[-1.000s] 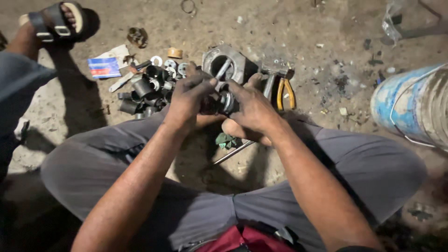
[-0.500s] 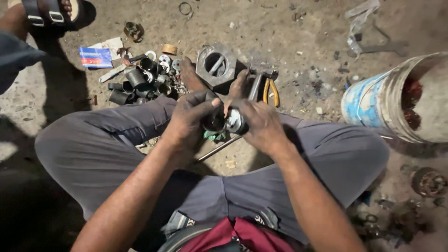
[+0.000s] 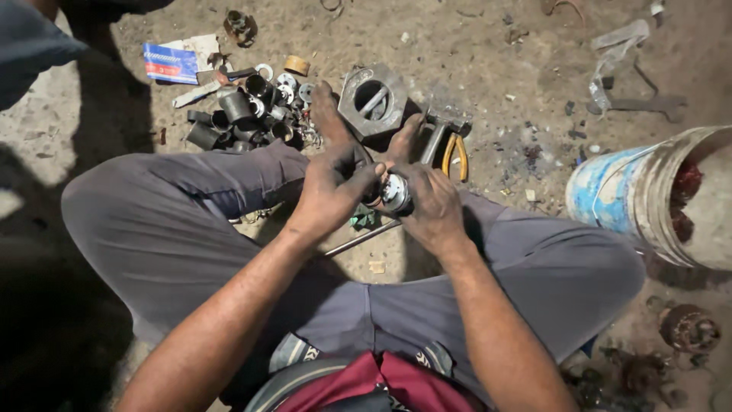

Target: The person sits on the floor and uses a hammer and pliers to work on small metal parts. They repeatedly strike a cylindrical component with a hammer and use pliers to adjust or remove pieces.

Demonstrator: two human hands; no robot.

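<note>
I sit on a dirt floor with my knees apart, in grey trousers. My left hand (image 3: 334,189) and my right hand (image 3: 433,204) meet over my lap, both closed around a small round metal part (image 3: 395,192) with a shiny face. The left fingers pinch its left side while the right hand cups it from the right. My hands are dark with grease. Just below them a thin metal rod (image 3: 358,239) and a small green object (image 3: 364,219) lie on the ground between my legs. My bare feet (image 3: 328,111) rest beyond the hands.
A pile of dark metal sleeves and rings (image 3: 244,114) lies at upper left beside a blue and red box (image 3: 171,62). A hexagonal metal housing (image 3: 374,99), a hammer (image 3: 441,130) and yellow-handled pliers (image 3: 456,155) lie ahead. A blue and white bucket (image 3: 648,198) stands at right. Another person's clothed limb (image 3: 30,46) shows at top left.
The view has shifted so the floor items sit higher and the bucket shows more. My hands stay together on the round part, turning it slightly in my lap.
</note>
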